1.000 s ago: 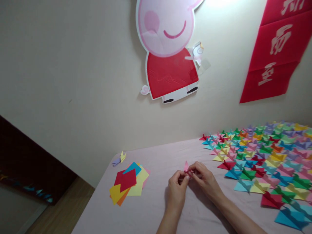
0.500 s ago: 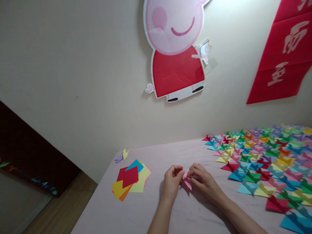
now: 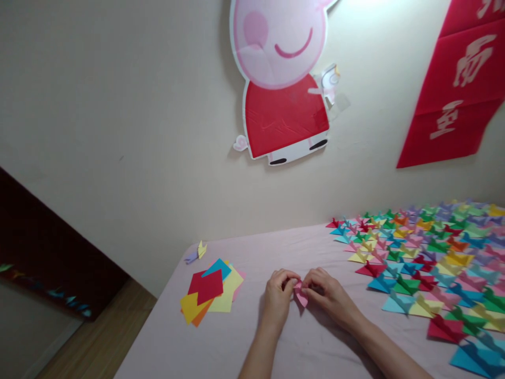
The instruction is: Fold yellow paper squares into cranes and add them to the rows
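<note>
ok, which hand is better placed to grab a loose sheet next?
Left, likely: the left hand is nearer the loose sheets; the right hand is on the far side of the pink paper. Both seem to hold that paper, so left would release first.

two bare forearms [image 3: 261,342] — slender, bare fingers [image 3: 291,275]

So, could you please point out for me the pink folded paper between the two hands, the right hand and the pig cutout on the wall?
Pink folded paper [image 3: 301,296]: head view, on its lower part.
Right hand [image 3: 329,289]: head view, on its back.
Pig cutout [image 3: 286,115]: head view, on the red dress.
</note>
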Demonstrator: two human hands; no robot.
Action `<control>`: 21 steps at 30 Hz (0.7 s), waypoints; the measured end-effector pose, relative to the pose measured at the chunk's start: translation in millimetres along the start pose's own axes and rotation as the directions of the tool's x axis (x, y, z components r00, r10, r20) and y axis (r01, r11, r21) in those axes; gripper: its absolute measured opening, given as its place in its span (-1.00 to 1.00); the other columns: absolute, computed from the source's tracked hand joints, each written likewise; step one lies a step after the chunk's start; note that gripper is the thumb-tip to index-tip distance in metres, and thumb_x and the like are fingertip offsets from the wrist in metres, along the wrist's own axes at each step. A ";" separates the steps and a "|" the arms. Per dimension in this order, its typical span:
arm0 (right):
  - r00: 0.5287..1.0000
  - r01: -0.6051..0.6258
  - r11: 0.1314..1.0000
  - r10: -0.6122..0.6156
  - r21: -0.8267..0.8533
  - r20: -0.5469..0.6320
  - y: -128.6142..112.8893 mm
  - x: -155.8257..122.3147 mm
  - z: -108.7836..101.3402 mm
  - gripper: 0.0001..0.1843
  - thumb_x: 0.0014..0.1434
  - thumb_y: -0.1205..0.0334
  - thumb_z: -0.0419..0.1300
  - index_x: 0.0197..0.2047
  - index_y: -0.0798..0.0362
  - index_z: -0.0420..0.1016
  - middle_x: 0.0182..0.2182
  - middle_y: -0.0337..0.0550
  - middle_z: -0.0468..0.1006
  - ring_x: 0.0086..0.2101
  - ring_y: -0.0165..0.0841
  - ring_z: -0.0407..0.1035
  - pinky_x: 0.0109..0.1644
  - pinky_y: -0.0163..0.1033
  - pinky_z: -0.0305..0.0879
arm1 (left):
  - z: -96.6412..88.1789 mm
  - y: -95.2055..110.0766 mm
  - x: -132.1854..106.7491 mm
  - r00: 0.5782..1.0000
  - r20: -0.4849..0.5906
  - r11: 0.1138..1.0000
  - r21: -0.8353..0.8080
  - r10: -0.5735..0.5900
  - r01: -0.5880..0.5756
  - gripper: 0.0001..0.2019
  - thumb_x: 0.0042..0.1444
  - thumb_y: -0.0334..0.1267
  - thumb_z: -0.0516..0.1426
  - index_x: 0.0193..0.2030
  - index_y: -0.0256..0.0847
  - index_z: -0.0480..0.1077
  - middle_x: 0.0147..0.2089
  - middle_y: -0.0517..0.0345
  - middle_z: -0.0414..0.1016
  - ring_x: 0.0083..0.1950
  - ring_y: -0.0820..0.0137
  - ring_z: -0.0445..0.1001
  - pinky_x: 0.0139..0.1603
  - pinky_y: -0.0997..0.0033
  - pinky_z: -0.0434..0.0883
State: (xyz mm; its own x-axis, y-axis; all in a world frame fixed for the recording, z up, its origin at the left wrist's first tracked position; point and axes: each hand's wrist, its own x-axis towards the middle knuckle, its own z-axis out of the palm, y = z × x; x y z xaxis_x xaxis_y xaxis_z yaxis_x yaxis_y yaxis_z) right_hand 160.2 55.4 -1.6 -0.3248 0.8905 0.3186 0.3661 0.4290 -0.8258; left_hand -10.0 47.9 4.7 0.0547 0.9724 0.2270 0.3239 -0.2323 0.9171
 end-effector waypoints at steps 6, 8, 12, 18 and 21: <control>0.998 -0.026 0.997 0.022 -0.078 -0.061 1.6 2.0 -0.4 -0.80 0.20 0.17 0.17 -0.46 -0.03 0.43 -0.44 -0.20 0.51 -0.31 -0.22 0.35 -0.17 -0.12 0.26 | -2.7 -7.8 -3.0 1.000 -0.017 0.997 0.072 0.009 -0.008 -0.64 -0.01 -0.59 -0.01 -0.16 -0.16 0.41 -0.19 0.17 0.45 -0.21 0.40 0.38 -0.14 0.43 0.34; 0.998 -0.022 0.996 0.017 -0.092 -0.054 1.1 2.4 -0.8 -0.81 0.18 0.19 0.18 -0.46 -0.03 0.43 -0.44 -0.19 0.51 -0.30 -0.22 0.34 -0.17 -0.12 0.26 | -1.3 -7.8 -4.3 1.000 -0.003 0.994 0.102 0.026 -0.025 -0.71 -0.04 -0.57 0.06 -0.22 -0.16 0.41 -0.20 0.19 0.43 -0.23 0.40 0.36 -0.16 0.45 0.32; 0.999 -0.024 0.994 0.019 -0.104 -0.048 2.0 2.1 -1.0 -0.80 0.19 0.18 0.18 -0.47 -0.03 0.44 -0.44 -0.18 0.51 -0.30 -0.21 0.33 -0.17 -0.11 0.26 | -0.6 -3.4 -4.8 0.999 0.018 0.989 0.138 0.046 -0.048 -0.89 0.04 -0.45 0.16 -0.32 -0.17 0.43 -0.25 0.19 0.41 -0.23 0.37 0.35 -0.19 0.42 0.30; 1.000 -0.014 0.987 0.010 -0.161 -0.024 5.6 2.2 0.6 -0.82 0.20 0.21 0.20 -0.46 -0.03 0.47 -0.42 -0.18 0.51 -0.28 -0.20 0.31 -0.16 -0.10 0.24 | -2.6 -0.5 -3.1 0.999 0.016 0.986 0.159 0.047 -0.049 -0.85 0.12 -0.41 0.14 -0.46 -0.17 0.41 -0.36 0.19 0.40 -0.22 0.34 0.36 -0.20 0.40 0.26; 1.000 -0.005 0.981 0.001 -0.193 -0.019 5.8 2.4 0.8 -0.84 0.16 0.26 0.22 -0.47 -0.03 0.47 -0.41 -0.17 0.51 -0.28 -0.20 0.31 -0.16 -0.10 0.23 | -1.3 -1.9 -2.9 0.999 0.023 0.984 0.171 0.046 -0.049 -0.85 0.13 -0.41 0.15 -0.45 -0.17 0.41 -0.36 0.20 0.40 -0.23 0.34 0.35 -0.21 0.39 0.26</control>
State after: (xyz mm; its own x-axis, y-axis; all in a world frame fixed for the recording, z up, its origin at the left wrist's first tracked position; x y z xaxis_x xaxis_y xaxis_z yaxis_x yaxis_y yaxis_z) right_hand 160.8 59.9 -6.0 -0.3081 0.8937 0.3261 0.5289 0.4458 -0.7222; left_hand -12.0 45.5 2.7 0.0913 0.9610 0.2610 0.4774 -0.2723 0.8354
